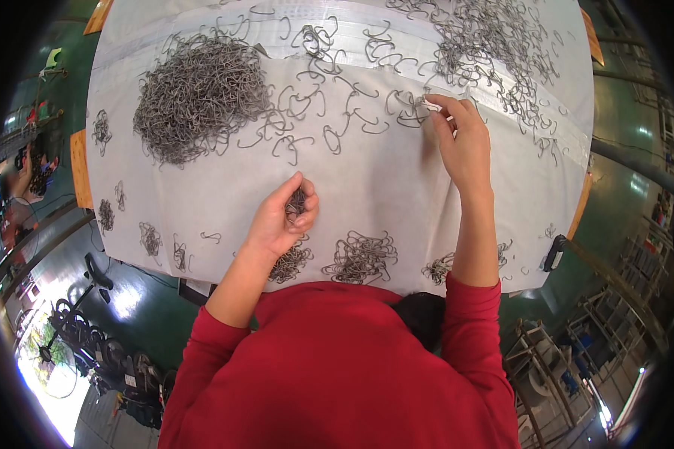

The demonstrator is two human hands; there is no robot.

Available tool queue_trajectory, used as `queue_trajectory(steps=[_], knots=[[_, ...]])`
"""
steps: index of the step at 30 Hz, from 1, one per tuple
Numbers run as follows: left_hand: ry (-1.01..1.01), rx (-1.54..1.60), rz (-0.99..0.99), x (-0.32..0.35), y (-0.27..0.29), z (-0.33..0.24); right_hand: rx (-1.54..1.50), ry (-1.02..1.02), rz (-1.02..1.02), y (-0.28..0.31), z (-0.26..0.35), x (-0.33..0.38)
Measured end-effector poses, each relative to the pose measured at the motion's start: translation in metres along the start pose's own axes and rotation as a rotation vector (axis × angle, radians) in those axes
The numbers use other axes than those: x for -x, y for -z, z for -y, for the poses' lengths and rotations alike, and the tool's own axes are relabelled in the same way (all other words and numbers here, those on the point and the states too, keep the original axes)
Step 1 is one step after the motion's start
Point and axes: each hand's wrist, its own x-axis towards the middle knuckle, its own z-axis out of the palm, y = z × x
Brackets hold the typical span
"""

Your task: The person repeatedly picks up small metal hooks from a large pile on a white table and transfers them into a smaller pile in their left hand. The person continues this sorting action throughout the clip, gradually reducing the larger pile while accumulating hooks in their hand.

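Observation:
My left hand [284, 213] is closed around a bunch of bent grey wire hooks [297, 203], held above the near middle of the white-covered table. Farther off and to the right, my right hand [460, 135] pinches thumb and forefinger together at the edge of a small cluster of loose wire hooks [408, 108]. A small pale bit shows at those fingertips; what it is I cannot make out. Between the hands and the far side lie many scattered hooks [333, 138]. A tall dense heap of the same hooks [198, 101] stands at the left.
Another broad spread of hooks [494, 45] covers the far right. Small piles [361, 257] line the near edge, with others [150, 238] along the left side. A small black device [554, 253] sits at the right near corner. Clear tape strips [397, 52] cross the white table cover [367, 187].

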Motion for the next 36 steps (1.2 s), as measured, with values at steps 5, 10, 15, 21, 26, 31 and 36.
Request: queue_trajectory(steps=[5, 10, 15, 21, 26, 31, 36], knots=[[-0.067, -0.060, -0.034, -0.005, -0.008, 0.004, 0.173, 0.109, 0.083, -0.010, 0.000, 0.017], [-0.094, -0.089, -0.071, -0.007, -0.009, 0.004, -0.027, 0.052, 0.110, -0.006, 0.003, 0.019], [-0.090, -0.114, -0.072, -0.005, -0.013, 0.002, -0.003, 0.056, 0.021, -0.001, -0.009, -0.003], [-0.093, -0.077, -0.052, -0.005, -0.015, 0.001, 0.196, 0.129, 0.069, -0.014, -0.003, -0.018], [-0.101, -0.060, -0.031, -0.006, -0.015, 0.002, 0.144, 0.216, 0.085, -0.017, 0.009, 0.006], [-0.091, -0.081, -0.016, -0.007, -0.014, 0.001, 0.144, 0.197, 0.127, -0.021, 0.009, 0.024], [-0.102, -0.113, -0.022, -0.007, -0.014, 0.003, 0.139, 0.041, 0.086, -0.009, 0.011, 0.026]])
